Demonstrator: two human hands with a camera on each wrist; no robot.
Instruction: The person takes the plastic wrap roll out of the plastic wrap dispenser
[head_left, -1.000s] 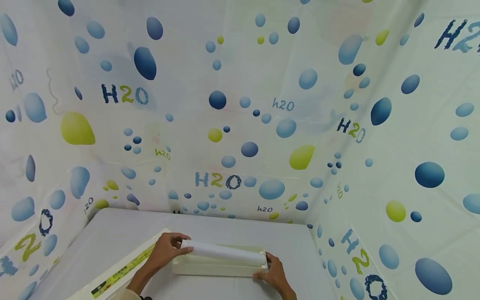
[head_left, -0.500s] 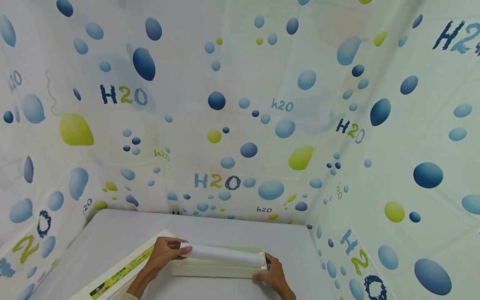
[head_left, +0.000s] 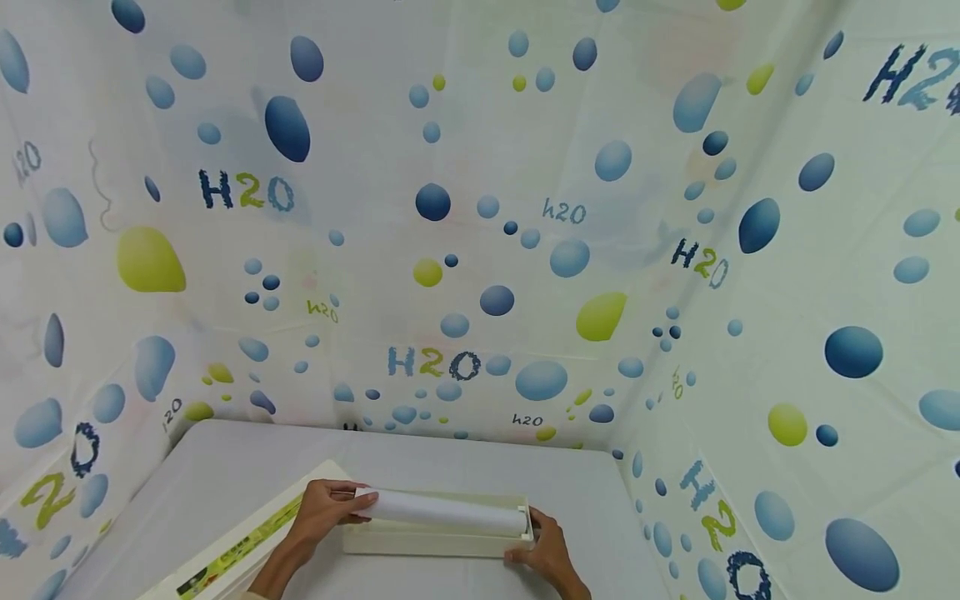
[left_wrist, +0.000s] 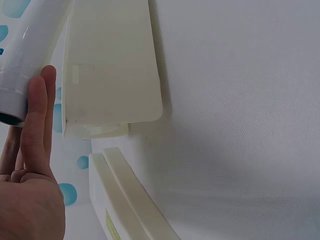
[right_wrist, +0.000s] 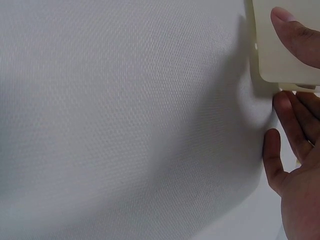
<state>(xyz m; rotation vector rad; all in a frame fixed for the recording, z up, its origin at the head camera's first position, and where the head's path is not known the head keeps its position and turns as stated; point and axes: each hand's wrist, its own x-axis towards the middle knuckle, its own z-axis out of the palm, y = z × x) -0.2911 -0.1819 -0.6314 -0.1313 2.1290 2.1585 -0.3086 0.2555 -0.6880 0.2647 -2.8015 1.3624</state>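
Note:
A white, glossy roll of cling film [head_left: 442,509] lies slanted over a long cream dispenser box [head_left: 431,544]. My left hand [head_left: 321,515] pinches the roll's left end, which sits higher than the right end. In the left wrist view, that end of the roll [left_wrist: 32,52] shows a dark hollow core and stands clear of the box [left_wrist: 112,65]. The roll's right end is inside the box, near its right wall. My right hand [head_left: 551,550] grips that right end of the box. In the right wrist view the thumb [right_wrist: 295,40] presses the box's front face, with fingers at its end.
A long cream cover [head_left: 168,583] with a green-yellow label [head_left: 240,546] lies diagonally at the left, close to my left forearm. The white table [head_left: 420,454] ends at a patterned curtain [head_left: 375,275] behind and at both sides.
My left hand has moved slightly left and down, bringing the roll's left end lower. The box and my right hand have stayed nearly still.

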